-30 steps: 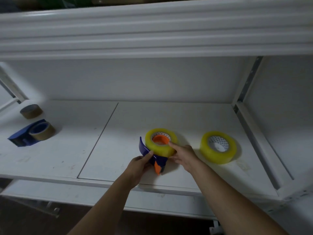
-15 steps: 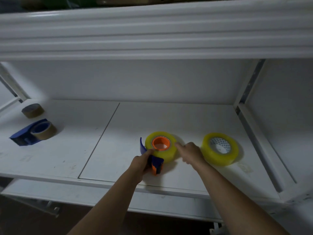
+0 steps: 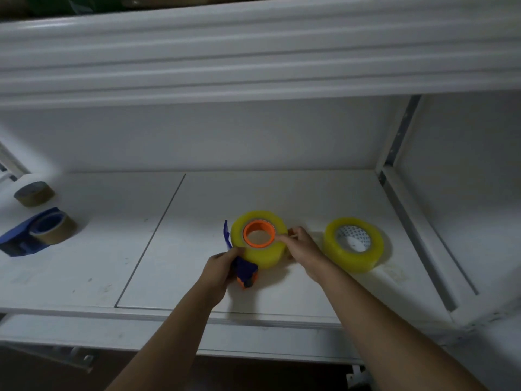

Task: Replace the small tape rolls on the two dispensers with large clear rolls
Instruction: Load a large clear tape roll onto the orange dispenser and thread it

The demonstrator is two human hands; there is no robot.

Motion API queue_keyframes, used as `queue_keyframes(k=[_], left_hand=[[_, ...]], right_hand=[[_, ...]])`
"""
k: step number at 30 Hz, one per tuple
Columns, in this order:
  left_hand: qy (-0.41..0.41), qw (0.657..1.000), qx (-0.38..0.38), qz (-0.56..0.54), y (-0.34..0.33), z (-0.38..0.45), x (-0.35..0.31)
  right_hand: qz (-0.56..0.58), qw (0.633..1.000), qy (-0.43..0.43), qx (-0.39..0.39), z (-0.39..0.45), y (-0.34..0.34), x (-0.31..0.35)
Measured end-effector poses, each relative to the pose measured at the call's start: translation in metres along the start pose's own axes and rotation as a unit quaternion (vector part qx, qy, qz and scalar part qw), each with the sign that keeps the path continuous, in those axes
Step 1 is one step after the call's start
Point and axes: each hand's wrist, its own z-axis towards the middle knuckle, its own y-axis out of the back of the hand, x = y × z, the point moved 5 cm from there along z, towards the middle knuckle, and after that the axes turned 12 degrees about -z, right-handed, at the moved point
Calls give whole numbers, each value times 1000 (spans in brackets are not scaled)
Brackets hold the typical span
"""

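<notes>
On shelf: two dispensers, two large rolls, two small rolls; left fingers clasping dispenser, right fingers pressed on mounted roll.

spare roll lies right of loaded dispenser on shelf.

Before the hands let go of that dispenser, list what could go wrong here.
1. The large clear roll sits on the orange hub, but whether it is fully seated cannot be told; it could slip off.
2. The left hand grips the blue dispenser near its end; if the cutter is there, the fingers might catch it.
3. The right hand is close to the spare clear roll and may knock it.
</notes>
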Motion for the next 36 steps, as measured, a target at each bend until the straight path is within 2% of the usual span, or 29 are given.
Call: queue_keyframes(k=[4, 8, 15, 22, 30, 36], left_hand=[[-7, 996, 88, -9, -18, -4, -11], [-3, 994, 107, -35, -33, -8, -10], [12, 994, 103, -43, -41, -11, 2], [26, 997, 51, -52, -19, -26, 13], [-14, 997, 15, -76, 42, -41, 5], [-25, 992, -32, -119, 114, -57, -2]], right_hand=[[171, 984, 11, 50, -9, 10, 9], [218, 974, 33, 52, -19, 26, 13], [232, 971, 46, 19, -35, 36, -2], [212, 975, 50, 55, -42, 14, -5], [169, 979, 57, 99, -53, -42, 20], [141, 980, 53, 129, -62, -111, 45]])
